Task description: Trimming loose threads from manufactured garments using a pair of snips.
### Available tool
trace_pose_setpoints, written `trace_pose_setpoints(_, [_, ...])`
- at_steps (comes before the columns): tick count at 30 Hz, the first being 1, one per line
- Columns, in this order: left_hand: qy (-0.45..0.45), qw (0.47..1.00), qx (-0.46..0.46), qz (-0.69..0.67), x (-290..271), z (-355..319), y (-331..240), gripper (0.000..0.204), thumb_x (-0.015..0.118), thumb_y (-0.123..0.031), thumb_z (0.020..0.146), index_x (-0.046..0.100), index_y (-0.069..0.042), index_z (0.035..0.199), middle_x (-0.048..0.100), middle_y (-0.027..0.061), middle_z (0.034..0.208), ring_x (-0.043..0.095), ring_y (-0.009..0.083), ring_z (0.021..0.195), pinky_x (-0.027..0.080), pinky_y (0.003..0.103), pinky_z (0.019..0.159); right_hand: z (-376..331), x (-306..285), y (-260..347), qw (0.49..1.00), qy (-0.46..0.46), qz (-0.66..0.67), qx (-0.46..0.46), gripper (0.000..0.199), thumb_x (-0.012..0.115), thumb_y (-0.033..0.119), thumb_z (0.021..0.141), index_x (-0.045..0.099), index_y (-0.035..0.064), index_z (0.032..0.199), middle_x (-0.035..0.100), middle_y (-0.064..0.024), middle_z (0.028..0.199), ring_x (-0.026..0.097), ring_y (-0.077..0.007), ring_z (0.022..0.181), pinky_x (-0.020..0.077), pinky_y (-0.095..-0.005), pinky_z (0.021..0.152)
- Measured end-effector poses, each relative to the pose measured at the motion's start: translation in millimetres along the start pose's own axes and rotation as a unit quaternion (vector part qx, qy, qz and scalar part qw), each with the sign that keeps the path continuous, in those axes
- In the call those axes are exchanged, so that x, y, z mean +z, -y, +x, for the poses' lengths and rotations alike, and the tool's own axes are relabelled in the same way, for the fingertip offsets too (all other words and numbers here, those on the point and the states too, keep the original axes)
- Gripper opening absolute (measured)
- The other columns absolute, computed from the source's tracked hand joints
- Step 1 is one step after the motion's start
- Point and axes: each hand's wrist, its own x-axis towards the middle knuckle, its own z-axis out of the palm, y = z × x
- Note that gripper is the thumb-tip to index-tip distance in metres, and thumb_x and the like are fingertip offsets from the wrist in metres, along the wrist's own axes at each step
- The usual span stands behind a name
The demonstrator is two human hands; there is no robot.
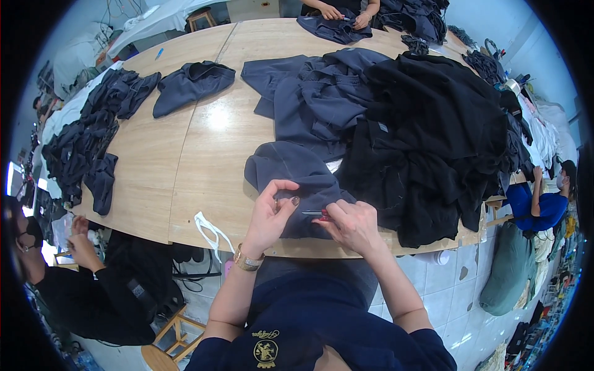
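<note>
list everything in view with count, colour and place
wooden table: one, light tan, centre
near garment: one, slate, table's near edge
far garments: uncountable heap, slate, beyond it
black garments: uncountable heap, black, right of centre
separate garment: one, slate, upper left
left pile: uncountable garments, dark grey, left
looped strap: one, white, near edge
slim object: one, blue, upper left
pointed tool: one, silvery, centre
stools: at least two, brown, lower left and top
large sack: one, green, right floor
other people: at least three, left (black), right (blue), far edge (dark)
wristwatch: one, gold, left wrist
left hand: one, bare, over near garment
right hand: one, bare, holding pointed tool
</note>
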Motion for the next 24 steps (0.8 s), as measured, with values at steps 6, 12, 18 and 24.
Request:
trace_pose_setpoints(6, [-0.002, 1.0, -0.002, 0.001, -0.9, -0.3, -0.7, 0.022, 0.054, -0.006, 0.091, 0.048, -0.004, 0.111, 0.051, -0.0079, 0.071, 0.039, -0.0031, 0.062, 0.029, 0.012, 0.054, 0.6, -3.5, 0.9, 1.0, -0.007, -0.002, 0.009, 0.031, 0.068, 0.036, 0.076, 0.051, 0.0119, 0.07, 0.047, -0.0011, 0.06, 0.052, -0.0151, 0.05, 0.0366, -0.0277, 0.047])
trace_pose_setpoints(12, [-0.02, 1.0, -0.008, -0.011, 1.5, -0.2, -2.9, 0.021, 0.054, 0.001, 0.088, 0.051, -0.003, 0.108, 0.046, -0.0079, 0.072, 0.037, -0.0032, 0.06, 0.028, 0.014, 0.053, 0.2, -2.5, -0.6, 1.0, 0.0, -0.008, -0.004, 0.03, 0.068, 0.036, 0.077, 0.051, 0.0117, 0.07, 0.047, -0.0015, 0.059, 0.052, -0.0155, 0.05, 0.037, -0.028, 0.047])
trace_pose_setpoints(18, [0.005, 1.0, -0.005, -0.003, -2.3, 0.0, 0.4, 0.022, 0.053, -0.006, 0.091, 0.048, -0.004, 0.112, 0.053, -0.0056, 0.076, 0.042, -0.002, 0.065, 0.033, 0.013, 0.057, 1.7, -3.2, 2.2, 1.0, -0.002, 0.009, 0.003, 0.03, 0.068, 0.036, 0.077, 0.051, 0.0116, 0.07, 0.048, -0.0015, 0.06, 0.053, -0.0159, 0.05, 0.0371, -0.0283, 0.047])
trace_pose_setpoints(24, [-0.013, 1.0, -0.011, -0.009, 1.8, 0.5, -4.1, 0.021, 0.053, 0.001, 0.088, 0.05, -0.003, 0.108, 0.047, -0.0082, 0.069, 0.037, -0.0033, 0.058, 0.027, 0.014, 0.051, -3.7, 6.4, 0.5, 0.999, -0.014, 0.031, 0.034, 0.031, 0.068, 0.036, 0.077, 0.052, 0.0108, 0.071, 0.05, -0.0025, 0.06, 0.053, -0.0181, 0.049, 0.0387, -0.029, 0.047])
